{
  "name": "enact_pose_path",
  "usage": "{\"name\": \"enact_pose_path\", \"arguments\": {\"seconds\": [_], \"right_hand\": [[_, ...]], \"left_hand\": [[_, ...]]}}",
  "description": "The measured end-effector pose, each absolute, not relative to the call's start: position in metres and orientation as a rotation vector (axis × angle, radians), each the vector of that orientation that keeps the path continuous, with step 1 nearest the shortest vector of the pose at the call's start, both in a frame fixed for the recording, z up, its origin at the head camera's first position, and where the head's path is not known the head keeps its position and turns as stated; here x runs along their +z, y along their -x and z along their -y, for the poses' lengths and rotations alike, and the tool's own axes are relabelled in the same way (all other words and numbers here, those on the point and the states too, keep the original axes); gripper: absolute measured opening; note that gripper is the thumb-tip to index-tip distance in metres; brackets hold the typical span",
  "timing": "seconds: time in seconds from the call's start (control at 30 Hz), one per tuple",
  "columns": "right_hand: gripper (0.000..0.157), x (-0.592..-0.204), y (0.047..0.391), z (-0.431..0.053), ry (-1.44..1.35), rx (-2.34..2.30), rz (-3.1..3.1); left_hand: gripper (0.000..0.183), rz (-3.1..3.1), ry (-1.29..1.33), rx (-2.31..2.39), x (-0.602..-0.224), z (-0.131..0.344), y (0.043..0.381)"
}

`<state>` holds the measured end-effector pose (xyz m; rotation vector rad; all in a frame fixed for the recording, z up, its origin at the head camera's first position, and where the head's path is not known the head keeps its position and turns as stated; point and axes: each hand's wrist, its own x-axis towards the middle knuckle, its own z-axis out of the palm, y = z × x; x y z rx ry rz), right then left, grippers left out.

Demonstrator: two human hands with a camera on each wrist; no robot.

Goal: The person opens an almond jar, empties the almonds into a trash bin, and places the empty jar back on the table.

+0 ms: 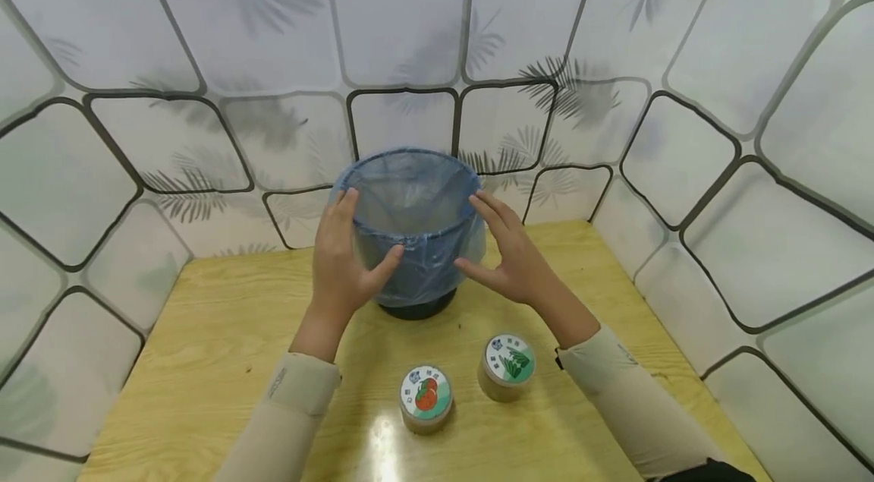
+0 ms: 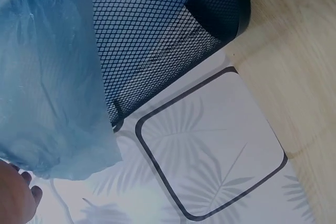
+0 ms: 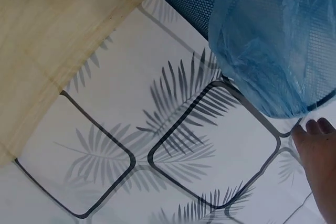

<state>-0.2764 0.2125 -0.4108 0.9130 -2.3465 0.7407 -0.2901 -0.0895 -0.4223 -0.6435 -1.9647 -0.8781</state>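
Note:
A dark mesh wastebasket (image 2: 152,35) stands upright on the table, lined with a translucent blue plastic bag (image 1: 423,269) folded over its rim. My left hand (image 1: 344,262) is at the basket's left side with fingers straight and thumb spread toward the front. On the opposite side, my right hand (image 1: 508,250) is held the same way, fingertips near the rim. Both hands look relaxed and grip nothing; whether the fingertips touch the bag is hard to tell. In the right wrist view, the fingers (image 3: 314,127) appear just beside the bag's edge.
Two round containers sit on the wooden table (image 1: 225,330) in front of the basket: one with a tomato label (image 1: 426,395), one with a green vegetable label (image 1: 508,362). A patterned wall covering (image 1: 410,26) encloses the table at the back and sides.

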Motion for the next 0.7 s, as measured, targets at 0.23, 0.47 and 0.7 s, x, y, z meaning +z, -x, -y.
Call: {"name": "enact_pose_path", "arguments": {"seconds": [0.23,0.47,0.7], "right_hand": [[0.1,-0.423,0.243,-0.237,-0.815,0.808,2.524],[0.095,-0.436,0.22,-0.262,-0.725,0.871,2.623],[0.087,-0.446,0.197,-0.277,-0.657,0.956,2.713]], "left_hand": [[0.092,1.922,0.591,-1.002,-0.432,0.097,0.271],[0.085,1.991,0.608,-1.052,-0.443,0.096,0.256],[0.079,2.069,0.646,-1.077,-0.455,0.089,0.242]]}}
